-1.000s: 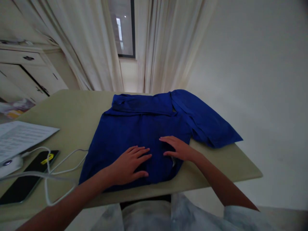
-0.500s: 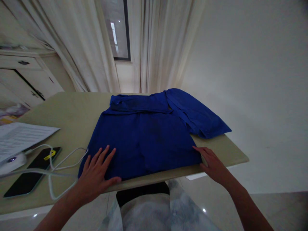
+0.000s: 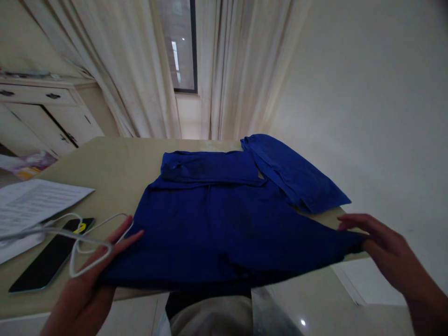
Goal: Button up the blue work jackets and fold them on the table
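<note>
**Deep blue cotton shirt [image 3: 213, 224] spread wide between two hands**

The shirt lies on a pale beige surface [image 3: 105, 158], one folded sleeve [image 3: 294, 172] angled away at the far right, its near edge overhanging the surface. The open left hand [image 3: 84, 280] meets the near left corner; the half-curled right hand [image 3: 388, 247] meets the right corner. Whether either grips the cloth, I can't tell. Just left of the shirt sit a black smartphone [image 3: 51, 256], a white cable [image 3: 79, 247] and printed paper [image 3: 42, 200].
</note>
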`<state>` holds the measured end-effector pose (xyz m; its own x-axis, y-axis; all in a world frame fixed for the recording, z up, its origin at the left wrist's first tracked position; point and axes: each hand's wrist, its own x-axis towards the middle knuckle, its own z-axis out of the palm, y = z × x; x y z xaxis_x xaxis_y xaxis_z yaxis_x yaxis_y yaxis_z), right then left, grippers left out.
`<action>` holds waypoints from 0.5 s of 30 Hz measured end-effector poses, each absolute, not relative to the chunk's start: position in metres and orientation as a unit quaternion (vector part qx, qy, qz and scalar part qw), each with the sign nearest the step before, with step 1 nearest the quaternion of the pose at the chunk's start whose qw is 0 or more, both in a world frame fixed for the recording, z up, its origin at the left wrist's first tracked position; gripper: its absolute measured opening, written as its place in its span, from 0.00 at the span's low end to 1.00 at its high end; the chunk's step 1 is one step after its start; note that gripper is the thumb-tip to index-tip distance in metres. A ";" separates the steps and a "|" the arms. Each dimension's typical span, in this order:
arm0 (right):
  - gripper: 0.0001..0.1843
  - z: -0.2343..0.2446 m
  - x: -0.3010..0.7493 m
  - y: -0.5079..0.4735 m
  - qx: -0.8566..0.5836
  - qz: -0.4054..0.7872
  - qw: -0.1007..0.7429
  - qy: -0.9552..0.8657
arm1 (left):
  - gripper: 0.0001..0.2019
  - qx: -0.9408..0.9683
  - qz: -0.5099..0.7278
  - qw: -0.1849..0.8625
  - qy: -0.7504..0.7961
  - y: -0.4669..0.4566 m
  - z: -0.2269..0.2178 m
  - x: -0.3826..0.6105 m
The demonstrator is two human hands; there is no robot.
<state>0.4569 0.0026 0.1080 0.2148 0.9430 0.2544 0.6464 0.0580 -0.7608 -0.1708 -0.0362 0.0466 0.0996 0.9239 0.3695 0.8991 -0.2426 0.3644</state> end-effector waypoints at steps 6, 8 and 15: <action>0.10 0.172 0.407 0.152 -0.592 0.248 0.565 -0.519 | 0.40 0.635 0.498 -0.027 0.590 0.074 0.105 -0.124; 0.05 0.192 0.388 0.212 -0.600 0.271 0.574 -0.488 | 0.34 0.616 0.535 -0.056 0.575 0.125 0.121 -0.125; 0.20 0.153 0.338 0.358 -0.677 0.318 0.487 -0.451 | 0.41 0.467 0.434 0.022 0.770 0.291 0.102 -0.150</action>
